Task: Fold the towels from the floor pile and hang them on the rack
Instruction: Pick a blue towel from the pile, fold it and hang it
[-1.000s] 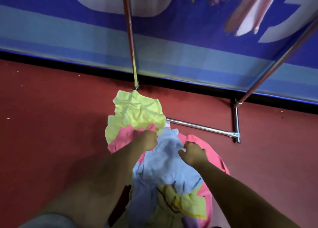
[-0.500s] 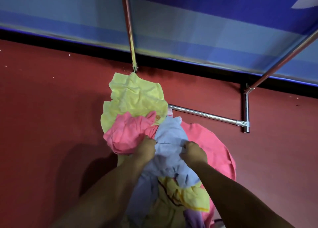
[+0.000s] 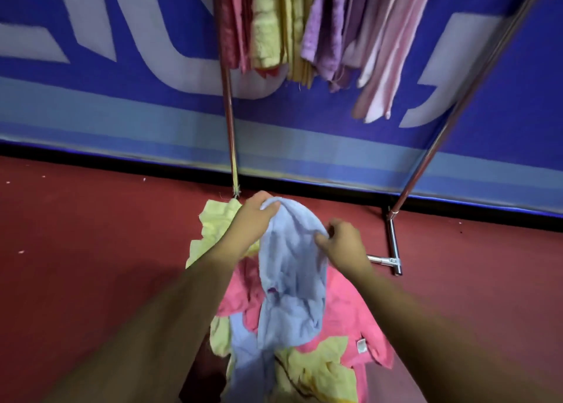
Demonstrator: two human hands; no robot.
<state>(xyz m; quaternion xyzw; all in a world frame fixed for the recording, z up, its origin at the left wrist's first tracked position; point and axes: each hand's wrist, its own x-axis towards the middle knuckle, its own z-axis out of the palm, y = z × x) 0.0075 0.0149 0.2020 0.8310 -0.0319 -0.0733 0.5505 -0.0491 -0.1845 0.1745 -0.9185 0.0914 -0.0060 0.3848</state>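
A light blue towel [image 3: 289,281] hangs lifted above the floor pile [image 3: 344,320] of pink, yellow and blue towels. My left hand [image 3: 256,210] grips its top edge on the left, and my right hand [image 3: 341,241] pinches the same edge on the right. The towel's lower part droops crumpled onto the pile. The chrome rack [image 3: 228,110] stands just behind, with several folded towels [image 3: 307,28] in red, yellow, purple and pink hanging from its top, which is out of view.
The rack's base bar and foot [image 3: 393,250] lie on the red floor [image 3: 91,250] to the right of my hands. Its slanted right post [image 3: 451,119] rises to the upper right. A blue banner wall [image 3: 122,83] stands close behind.
Both hands have lifted the blue towel up out of the pile. The view has tilted upward, bringing the hanging towels on the rack into sight.
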